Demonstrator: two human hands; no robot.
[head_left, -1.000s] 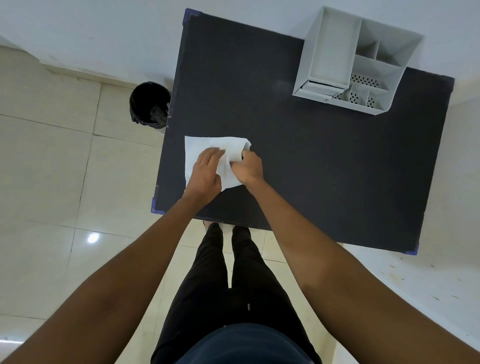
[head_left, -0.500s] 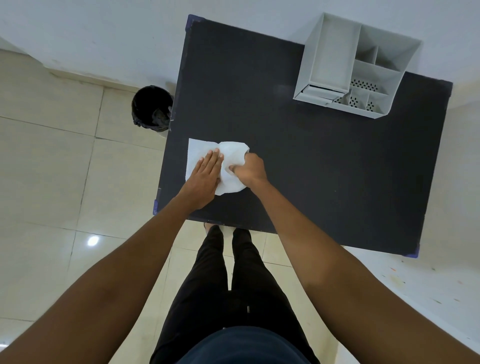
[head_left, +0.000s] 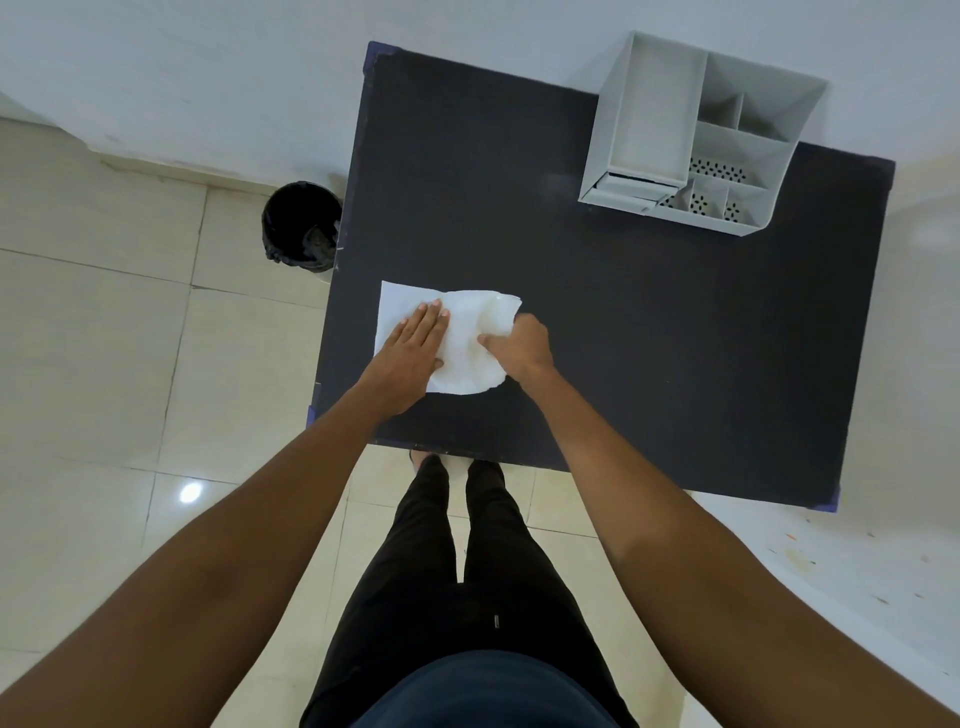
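Flattened since a second ago, the left hand (head_left: 413, 345) now presses straight fingers on the white rectangular paper napkin (head_left: 467, 332), pinning its left half. The right hand (head_left: 522, 348) pinches the napkin's raised, curling right edge, thumb on top. The napkin lies near the front left corner of the black rectangular table (head_left: 649, 338).

The white paper towel (head_left: 470, 340) lies on the black table (head_left: 649, 338), toward its 8 o'clock corner. Its 9 o'clock half lies flat and square-cornered; its 3 o'clock half is raised, rumpled and curling inward.
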